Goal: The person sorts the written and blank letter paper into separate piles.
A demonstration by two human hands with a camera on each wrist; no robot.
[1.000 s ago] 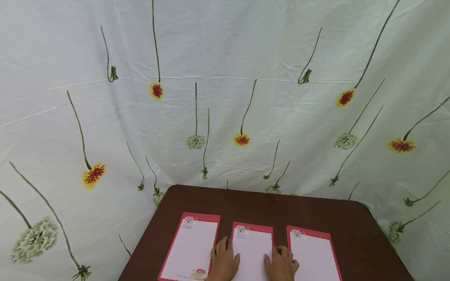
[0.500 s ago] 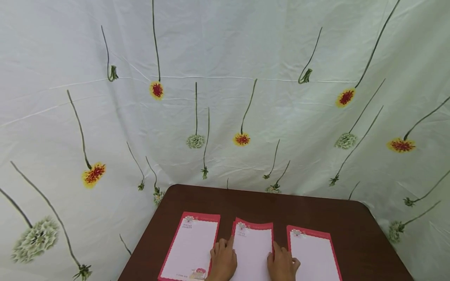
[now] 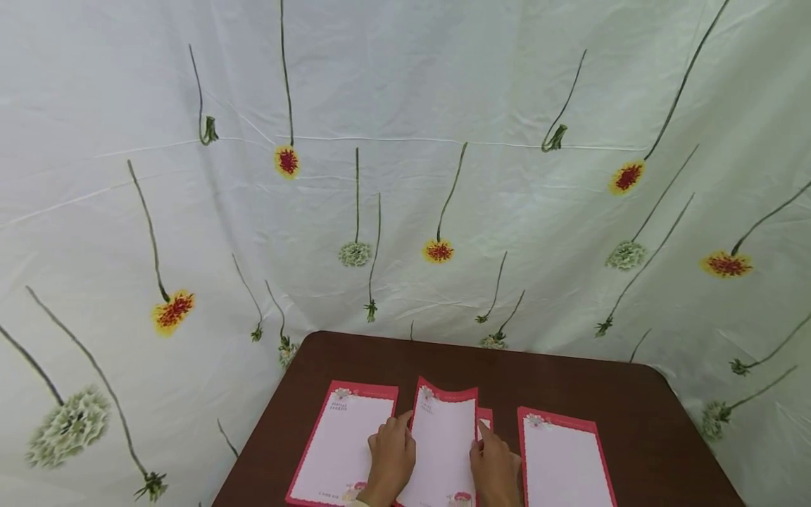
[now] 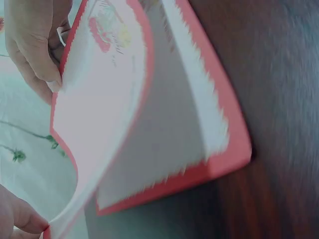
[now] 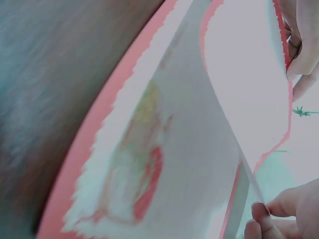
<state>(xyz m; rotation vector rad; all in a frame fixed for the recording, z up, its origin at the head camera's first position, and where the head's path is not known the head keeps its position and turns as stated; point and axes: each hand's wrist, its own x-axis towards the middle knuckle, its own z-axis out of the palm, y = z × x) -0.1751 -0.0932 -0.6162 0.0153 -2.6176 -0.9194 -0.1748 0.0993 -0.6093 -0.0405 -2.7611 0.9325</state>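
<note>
A red-bordered sheet of letter paper (image 3: 443, 443) is lifted and bowed between my two hands. My left hand (image 3: 391, 454) pinches its left edge, and my right hand (image 3: 495, 465) pinches its right edge. Beneath it lies more red-bordered paper (image 3: 485, 415), whose upper right corner peeks out beside the raised sheet. In the left wrist view, the held paper (image 4: 94, 109) curves above the lower paper (image 4: 219, 124), with fingers gripping two of its edges. From the right wrist view, the held sheet (image 5: 249, 69) likewise stands clear over printed paper (image 5: 129, 164).
Matching papers lie at the left (image 3: 345, 443) and right (image 3: 564, 465) on the dark brown table (image 3: 538, 377). My left hand overlaps the left paper in the head view. Behind the table hangs a white flower-printed cloth (image 3: 405, 91).
Both hands have taken the middle sheet by its edges, raised it and shifted it left, uncovering a corner of the paper below. The side papers have stayed put.
</note>
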